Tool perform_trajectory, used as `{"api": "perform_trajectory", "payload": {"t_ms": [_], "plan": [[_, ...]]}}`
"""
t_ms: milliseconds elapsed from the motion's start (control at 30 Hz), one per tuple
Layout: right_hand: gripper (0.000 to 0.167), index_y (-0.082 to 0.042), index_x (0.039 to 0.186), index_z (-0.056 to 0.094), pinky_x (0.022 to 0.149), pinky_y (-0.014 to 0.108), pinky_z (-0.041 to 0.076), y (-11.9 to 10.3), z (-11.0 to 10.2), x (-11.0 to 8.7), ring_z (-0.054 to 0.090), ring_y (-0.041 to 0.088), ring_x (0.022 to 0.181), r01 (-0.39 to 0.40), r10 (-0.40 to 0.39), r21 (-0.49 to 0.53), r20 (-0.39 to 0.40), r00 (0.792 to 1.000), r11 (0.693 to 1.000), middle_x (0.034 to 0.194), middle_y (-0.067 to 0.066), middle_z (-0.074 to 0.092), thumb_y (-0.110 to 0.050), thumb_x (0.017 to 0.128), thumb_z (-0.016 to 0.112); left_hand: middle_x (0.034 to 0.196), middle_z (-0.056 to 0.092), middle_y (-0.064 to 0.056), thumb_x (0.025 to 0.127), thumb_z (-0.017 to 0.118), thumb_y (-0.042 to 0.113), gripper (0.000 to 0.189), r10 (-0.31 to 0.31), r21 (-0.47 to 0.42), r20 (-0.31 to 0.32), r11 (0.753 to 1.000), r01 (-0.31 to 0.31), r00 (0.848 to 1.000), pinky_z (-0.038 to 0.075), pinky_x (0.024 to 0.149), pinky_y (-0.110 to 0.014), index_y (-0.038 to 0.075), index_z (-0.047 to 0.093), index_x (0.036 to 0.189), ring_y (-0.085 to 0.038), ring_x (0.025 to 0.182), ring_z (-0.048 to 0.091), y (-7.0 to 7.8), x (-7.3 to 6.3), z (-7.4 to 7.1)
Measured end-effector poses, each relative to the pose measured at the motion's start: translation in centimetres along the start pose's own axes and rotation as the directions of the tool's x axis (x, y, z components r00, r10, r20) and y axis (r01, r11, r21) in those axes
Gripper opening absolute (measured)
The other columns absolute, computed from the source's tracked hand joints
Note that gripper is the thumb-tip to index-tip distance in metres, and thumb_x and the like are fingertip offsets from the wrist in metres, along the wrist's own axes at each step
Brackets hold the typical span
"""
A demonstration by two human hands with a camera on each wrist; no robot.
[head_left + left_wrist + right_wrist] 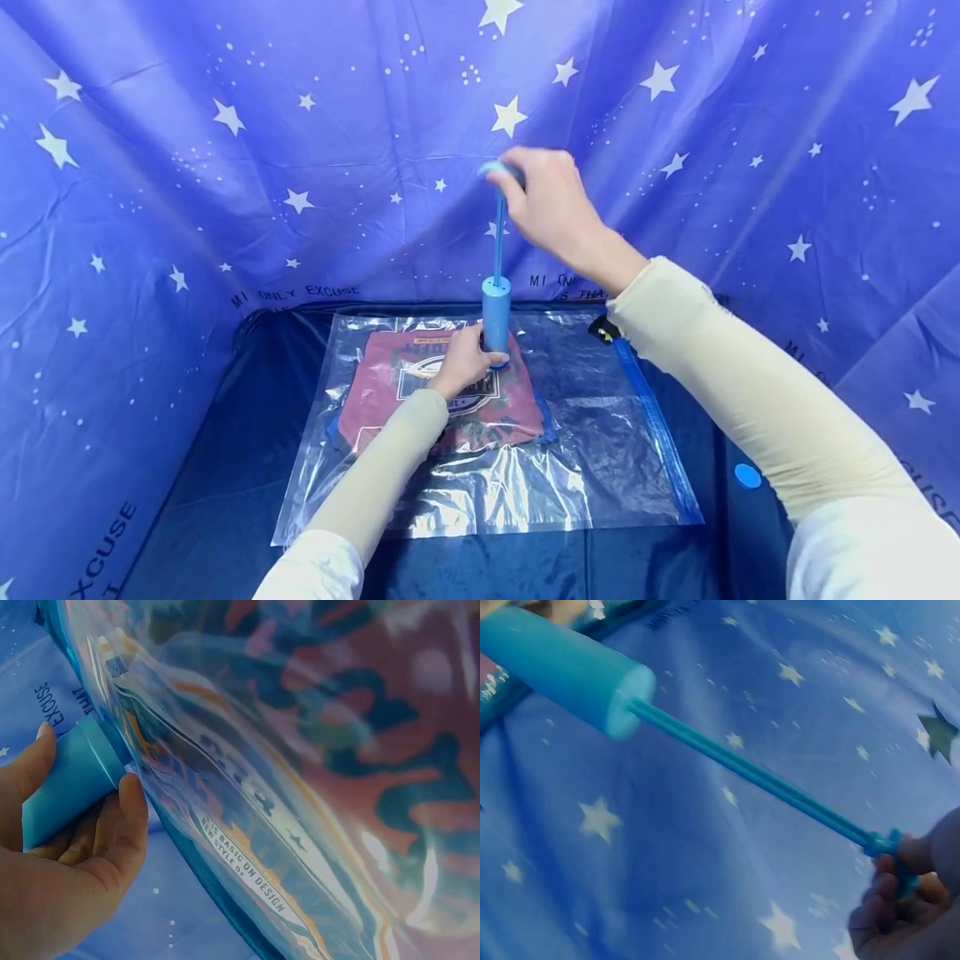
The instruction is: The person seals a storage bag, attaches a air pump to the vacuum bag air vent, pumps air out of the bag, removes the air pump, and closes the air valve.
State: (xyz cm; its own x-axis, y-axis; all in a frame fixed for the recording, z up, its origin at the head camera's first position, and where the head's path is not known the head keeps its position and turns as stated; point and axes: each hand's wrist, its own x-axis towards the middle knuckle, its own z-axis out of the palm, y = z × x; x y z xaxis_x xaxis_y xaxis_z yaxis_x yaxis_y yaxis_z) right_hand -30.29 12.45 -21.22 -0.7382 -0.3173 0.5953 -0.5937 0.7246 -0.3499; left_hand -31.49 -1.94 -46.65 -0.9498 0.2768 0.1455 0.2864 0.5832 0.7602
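Observation:
A light-blue hand pump (496, 312) stands upright on a clear plastic storage bag (517, 492), its rod drawn far out of the barrel. My left hand (467, 358) grips the lower end of the barrel, fingers and thumb round it where it meets the bag. High above, my right hand (546, 196) holds the pump's handle (906, 866) with curled fingers. Folded clothing, with a red printed garment (375, 375) on top, lies inside the bag under the left hand. In the left wrist view the bag's film (300, 787) stretches over the printed cloth.
Along the bag's right side runs a blue zip strip (652, 417), with a small black and yellow piece (602, 330) near its far end. A blue disc (747, 476) lies to the right on the dark blue cloth (225, 467). Star-patterned curtains (375, 125) surround the surface.

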Motion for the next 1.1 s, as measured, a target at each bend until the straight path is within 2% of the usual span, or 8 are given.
{"api": "perform_trajectory", "payload": {"t_ms": [167, 300, 500, 633, 733, 833, 967, 1100], "plan": [[0.023, 0.0, 0.113, 0.072, 0.058, 0.036, 0.048, 2.5, 4.8, -3.3, 0.054, 0.021, 0.06, -0.087, 0.087, -0.014, 0.21, 0.974, 0.996, 0.08, 0.009, 0.066, -0.02, 0.109, 0.061, 0.102, 0.076, -0.015, 0.086, 0.09, 0.013, 0.037, 0.002, 0.006, -0.001, 1.0, -0.002, 1.0, 0.057, 0.087, -0.04, -0.002, 0.071, 0.114, -0.028, 0.092, 0.073, -0.2, 0.0, 0.0], [0.02, 0.001, 0.106, 0.072, 0.063, 0.038, 0.049, 3.9, 7.1, -5.2, 0.058, 0.022, 0.065, -0.109, 0.12, -0.054, 0.266, 0.957, 0.993, 0.083, 0.01, 0.068, -0.018, 0.107, 0.064, 0.1, 0.076, -0.014, 0.085, 0.09, 0.013, 0.037, 0.006, 0.016, -0.006, 1.0, -0.006, 1.0, 0.057, 0.087, -0.04, -0.002, 0.071, 0.113, -0.028, 0.092, 0.073, -0.1, 0.1, 0.0], [0.023, 0.001, 0.112, 0.074, 0.057, 0.035, 0.046, 2.4, 4.4, -3.3, 0.05, 0.02, 0.058, -0.123, 0.119, 0.0, 0.242, 0.963, 0.992, 0.082, 0.012, 0.068, -0.019, 0.107, 0.064, 0.106, 0.076, -0.016, 0.087, 0.089, 0.013, 0.04, 0.019, 0.015, 0.004, 1.0, -0.019, 1.0, 0.057, 0.091, -0.042, -0.002, 0.07, 0.118, -0.031, 0.098, 0.073, 0.1, 0.2, -0.3], [0.026, -0.003, 0.117, 0.075, 0.062, 0.031, 0.045, 0.6, 0.9, -0.7, 0.047, 0.019, 0.058, -0.082, 0.077, 0.038, 0.1, 0.992, 0.996, 0.086, 0.01, 0.07, -0.023, 0.109, 0.061, 0.111, 0.075, -0.017, 0.088, 0.088, 0.014, 0.042, -0.003, 0.001, 0.024, 1.0, 0.003, 1.0, 0.056, 0.093, -0.042, -0.001, 0.069, 0.123, -0.031, 0.101, 0.073, -0.1, 0.0, -0.3], [0.026, -0.002, 0.102, 0.075, 0.064, 0.029, 0.038, -0.5, -0.9, 0.9, 0.043, 0.02, 0.061, -0.039, 0.039, 0.009, -0.006, 0.999, 0.999, 0.076, 0.008, 0.061, -0.022, 0.109, 0.061, 0.11, 0.075, -0.017, 0.089, 0.087, 0.013, 0.042, -0.01, -0.025, 0.027, 1.0, 0.011, 1.0, 0.057, 0.09, -0.042, -0.002, 0.069, 0.124, -0.031, 0.098, 0.073, -0.3, -0.1, -0.2], [0.026, -0.003, 0.092, 0.069, 0.063, 0.031, 0.032, -0.9, -1.4, 1.4, 0.041, 0.02, 0.062, -0.02, 0.019, -0.021, -0.041, 0.999, 1.0, 0.069, 0.008, 0.049, -0.02, 0.109, 0.059, 0.109, 0.075, -0.016, 0.09, 0.087, 0.013, 0.042, -0.015, -0.036, 0.029, 0.999, 0.016, 0.999, 0.058, 0.086, -0.041, -0.002, 0.069, 0.124, -0.029, 0.095, 0.073, -0.6, -0.2, 0.0], [0.025, -0.001, 0.103, 0.072, 0.062, 0.032, 0.04, -0.2, 0.1, 0.4, 0.048, 0.021, 0.063, -0.049, 0.053, -0.051, 0.066, 0.996, 0.997, 0.076, 0.008, 0.058, -0.021, 0.11, 0.059, 0.11, 0.075, -0.016, 0.09, 0.086, 0.013, 0.041, -0.01, -0.033, 0.034, 0.999, 0.011, 0.999, 0.058, 0.089, -0.042, -0.002, 0.068, 0.124, -0.029, 0.098, 0.073, -0.5, -0.2, 0.0], [0.023, -0.001, 0.107, 0.072, 0.059, 0.035, 0.049, 1.9, 3.8, -1.9, 0.056, 0.022, 0.063, -0.069, 0.085, -0.08, 0.226, 0.97, 0.994, 0.086, 0.01, 0.069, -0.021, 0.108, 0.062, 0.107, 0.075, -0.016, 0.088, 0.088, 0.012, 0.041, -0.003, -0.021, 0.02, 1.0, 0.004, 1.0, 0.057, 0.09, -0.042, -0.002, 0.069, 0.121, -0.03, 0.097, 0.073, -0.2, 0.1, -0.1]]}}
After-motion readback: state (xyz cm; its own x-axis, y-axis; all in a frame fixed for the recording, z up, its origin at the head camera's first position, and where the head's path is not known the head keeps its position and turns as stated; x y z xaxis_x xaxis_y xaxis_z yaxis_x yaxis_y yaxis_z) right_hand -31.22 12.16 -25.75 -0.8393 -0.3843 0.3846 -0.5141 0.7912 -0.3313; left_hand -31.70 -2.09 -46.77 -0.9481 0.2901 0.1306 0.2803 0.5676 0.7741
